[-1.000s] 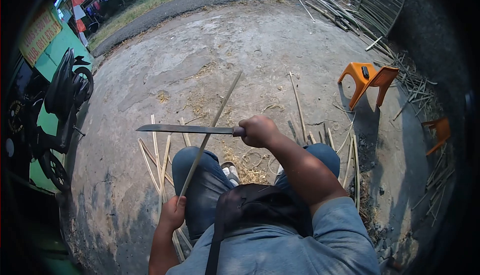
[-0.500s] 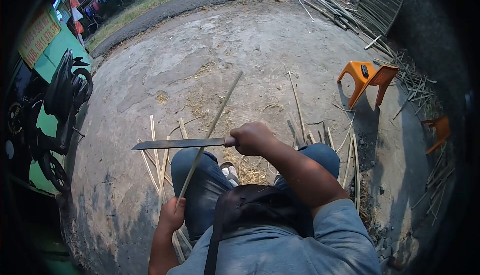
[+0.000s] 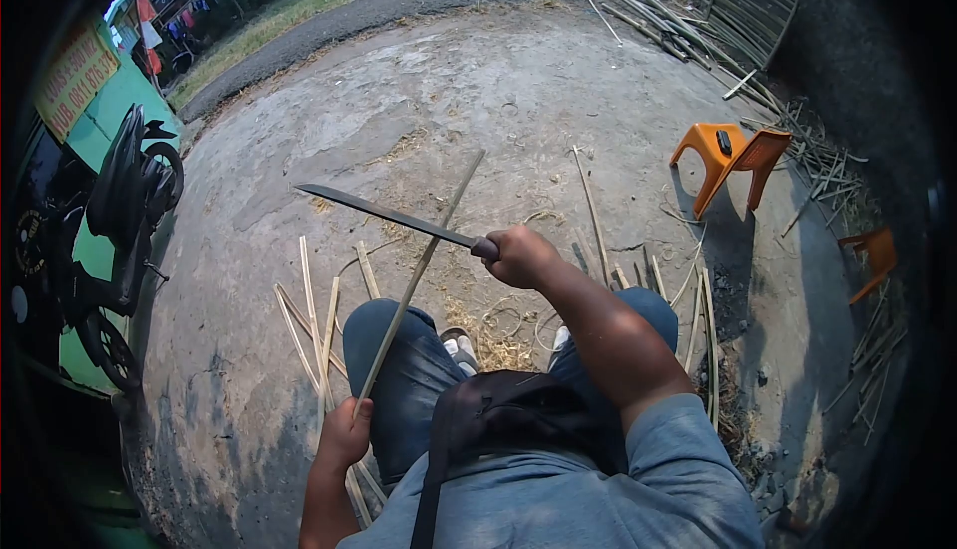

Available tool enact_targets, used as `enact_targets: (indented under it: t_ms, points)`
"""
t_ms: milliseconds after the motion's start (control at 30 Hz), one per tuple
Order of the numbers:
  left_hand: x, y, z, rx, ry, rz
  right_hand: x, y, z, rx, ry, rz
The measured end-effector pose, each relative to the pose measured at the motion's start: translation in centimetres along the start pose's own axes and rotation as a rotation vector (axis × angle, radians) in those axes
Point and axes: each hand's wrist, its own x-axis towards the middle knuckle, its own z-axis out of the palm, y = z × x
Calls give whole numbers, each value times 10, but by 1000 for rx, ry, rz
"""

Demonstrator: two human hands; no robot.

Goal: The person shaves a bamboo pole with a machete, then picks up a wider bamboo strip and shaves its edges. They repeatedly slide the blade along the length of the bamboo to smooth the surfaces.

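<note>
My left hand (image 3: 346, 431) is closed around the lower end of a long thin bamboo strip (image 3: 406, 297), which slants up and away to the right over my left knee. In my right hand (image 3: 524, 258) is the handle of a machete (image 3: 389, 214). Its long blade points to the left and crosses the upper part of the strip; the two appear to touch. Several pale bamboo strips (image 3: 310, 295) lie on the ground beside my left leg, and more strips (image 3: 709, 340) lie by my right leg.
Shavings (image 3: 498, 340) litter the concrete between my feet. An orange plastic chair (image 3: 720, 162) with a small black object on it stands ahead to the right. Bamboo poles (image 3: 678, 25) are piled at the far right. A motorbike (image 3: 125, 230) is parked at the left.
The machete has moved forward along the strip, away from me, and its blade has tilted so the tip points farther up. My left hand and the strip have barely moved.
</note>
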Motion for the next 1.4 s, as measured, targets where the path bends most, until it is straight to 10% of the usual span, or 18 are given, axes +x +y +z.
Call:
enact_targets:
  t_ms: [267,567,1400]
  points:
    - [0,-5,3,-26,8,10,-11,-28,6,-236,-53,-244]
    - [1,-8,-1,-76,-33,-23,6,3,-9,-89,-11,116]
    - [2,-21,9,-87,-5,-3,-8,-2,-15,-287,154,-111]
